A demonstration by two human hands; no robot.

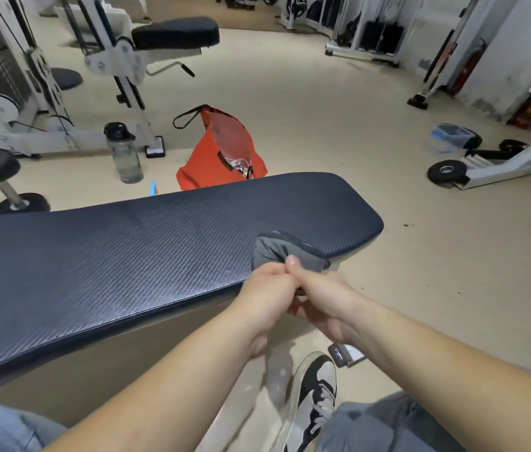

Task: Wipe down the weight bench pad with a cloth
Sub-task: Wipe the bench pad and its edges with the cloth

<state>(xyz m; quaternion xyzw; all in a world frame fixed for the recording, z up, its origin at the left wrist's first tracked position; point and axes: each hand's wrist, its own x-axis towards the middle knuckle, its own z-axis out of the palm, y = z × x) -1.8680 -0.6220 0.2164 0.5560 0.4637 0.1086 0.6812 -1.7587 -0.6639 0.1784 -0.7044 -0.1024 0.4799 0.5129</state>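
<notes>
A long dark-blue textured bench pad (127, 256) runs across the view from the left edge to its rounded right end. A grey cloth (277, 251) with a dark hem lies bunched on the pad's near right edge. My left hand (265, 296) and my right hand (319, 298) meet just below the cloth at the pad's near edge, and both pinch its lower part. My right thumb presses on the cloth's near fold. The part of the cloth under my fingers is hidden.
Behind the pad on the beige floor stand an orange bag (221, 151) and a clear water bottle (124, 154). A white gym machine (111, 60) with black seats fills the far left. Weight plates (446, 171) and a white frame lie at the right. My shoe (316, 396) is below.
</notes>
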